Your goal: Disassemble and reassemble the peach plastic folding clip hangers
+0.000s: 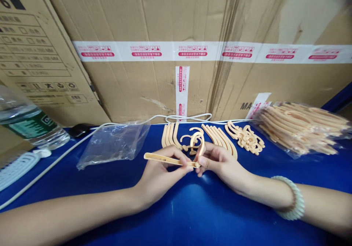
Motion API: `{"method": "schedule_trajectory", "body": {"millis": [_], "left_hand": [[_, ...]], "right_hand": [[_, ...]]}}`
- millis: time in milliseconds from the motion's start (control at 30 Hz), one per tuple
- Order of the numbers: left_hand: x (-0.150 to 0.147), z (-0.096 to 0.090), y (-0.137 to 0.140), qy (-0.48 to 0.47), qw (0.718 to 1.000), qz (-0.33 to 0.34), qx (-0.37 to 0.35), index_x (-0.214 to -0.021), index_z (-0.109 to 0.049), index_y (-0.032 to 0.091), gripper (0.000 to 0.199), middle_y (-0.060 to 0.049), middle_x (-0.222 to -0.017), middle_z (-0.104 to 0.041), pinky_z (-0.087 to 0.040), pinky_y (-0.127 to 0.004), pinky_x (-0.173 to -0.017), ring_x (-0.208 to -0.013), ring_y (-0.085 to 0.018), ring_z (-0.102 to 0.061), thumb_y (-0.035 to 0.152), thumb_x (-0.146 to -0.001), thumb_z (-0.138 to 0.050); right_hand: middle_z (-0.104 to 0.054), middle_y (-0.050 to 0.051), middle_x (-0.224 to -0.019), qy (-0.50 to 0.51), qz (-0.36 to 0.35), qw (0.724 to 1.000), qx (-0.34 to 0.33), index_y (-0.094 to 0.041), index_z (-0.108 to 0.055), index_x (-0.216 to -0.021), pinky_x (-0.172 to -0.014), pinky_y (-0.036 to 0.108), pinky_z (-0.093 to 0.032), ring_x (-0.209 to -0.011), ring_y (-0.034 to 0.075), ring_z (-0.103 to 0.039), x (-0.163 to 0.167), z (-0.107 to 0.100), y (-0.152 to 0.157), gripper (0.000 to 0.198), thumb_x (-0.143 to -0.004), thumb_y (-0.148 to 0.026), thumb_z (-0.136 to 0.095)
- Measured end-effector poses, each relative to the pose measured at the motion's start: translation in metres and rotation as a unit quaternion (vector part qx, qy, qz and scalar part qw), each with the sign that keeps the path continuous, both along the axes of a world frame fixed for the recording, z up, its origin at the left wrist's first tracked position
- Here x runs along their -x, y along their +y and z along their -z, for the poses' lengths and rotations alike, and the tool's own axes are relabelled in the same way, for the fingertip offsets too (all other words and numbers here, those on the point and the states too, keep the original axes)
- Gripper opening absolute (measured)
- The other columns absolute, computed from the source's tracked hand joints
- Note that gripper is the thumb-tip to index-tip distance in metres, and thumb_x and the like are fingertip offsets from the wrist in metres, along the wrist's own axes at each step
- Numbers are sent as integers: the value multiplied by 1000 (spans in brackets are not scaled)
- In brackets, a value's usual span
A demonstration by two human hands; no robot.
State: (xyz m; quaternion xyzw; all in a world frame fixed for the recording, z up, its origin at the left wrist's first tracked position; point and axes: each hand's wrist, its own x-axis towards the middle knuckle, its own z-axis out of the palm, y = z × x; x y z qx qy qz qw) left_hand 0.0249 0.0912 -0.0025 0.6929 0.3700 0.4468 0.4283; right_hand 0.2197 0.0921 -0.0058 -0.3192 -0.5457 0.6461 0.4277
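From where I stand, the left hand (161,176) pinches a strip (160,158) near its right end, which meets a curved piece (202,149) pinched in the right hand (221,161) — both over the middle of the blue table (178,216). Just beyond, hooks (191,142) lie between the left row (170,136) and right row (219,138) of bent arms — farther right, small pieces (246,139), then a full bag (299,127)
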Motion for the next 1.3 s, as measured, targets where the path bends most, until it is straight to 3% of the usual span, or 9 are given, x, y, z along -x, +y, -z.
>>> {"method": "schedule_trajectory", "body": {"millis": [167, 400, 800, 933, 1133, 1300], "left_hand": [[0, -3, -2, 24, 999, -14, -16, -68, -63, 18, 14, 0, -72, -67, -47, -25, -65, -70, -15, -64, 22, -77, -73], [-1, -5, -4, 40, 999, -19, -1, -66, -62, 18, 15, 1, -68, -65, -46, -24, -63, -68, -14, -62, 23, -75, -73], [-6, -2, -5, -6, 998, -26, 59, -64, -57, 18, 17, 3, -65, -64, -49, -21, -59, -63, -13, -64, 21, -70, -73], [-6, -3, -7, -21, 998, -18, 61, -64, -57, 18, 17, 3, -66, -63, -49, -21, -60, -64, -12, -64, 20, -70, -73], [-9, -6, -3, -72, 994, 9, 85, -67, -53, 18, 20, 5, -65, -58, -49, -20, -60, -61, -10, -60, 19, -68, -73], [-9, -3, 4, -127, 983, 14, 129, -81, -53, 18, 26, 5, -74, -58, -51, -20, -70, -71, -8, -60, 17, -68, -75]], "right_hand": [[-63, -2, -67, -41, 33, 998, -27, -19, -53, -79, -64, 28, -57, -62, 12, -65, 3, 1, -4, 35, -79, -47, -75], [-61, -2, -62, -77, 65, 993, -55, -19, -51, -76, -60, 27, -55, -57, 12, -63, 5, 1, -7, 25, -81, -36, -69], [-64, -1, -61, -80, 86, 991, -57, -19, -51, -74, -59, 26, -54, -57, 13, -64, 8, 2, -11, 21, -80, -31, -66], [-62, -2, -63, -67, 108, 988, -88, -19, -51, -73, -60, 24, -52, -57, 12, -62, 9, 2, -14, 20, -81, -28, -67], [-62, 0, -71, -52, 83, 990, -101, -18, -55, -73, -64, 24, -51, -66, 12, -62, 10, -3, -12, 30, -80, -41, -73], [-53, -3, -65, -67, 110, 987, -95, -17, -57, -72, -50, 20, -46, -55, 8, -50, 9, -5, -7, 36, -76, -48, -76]]}}
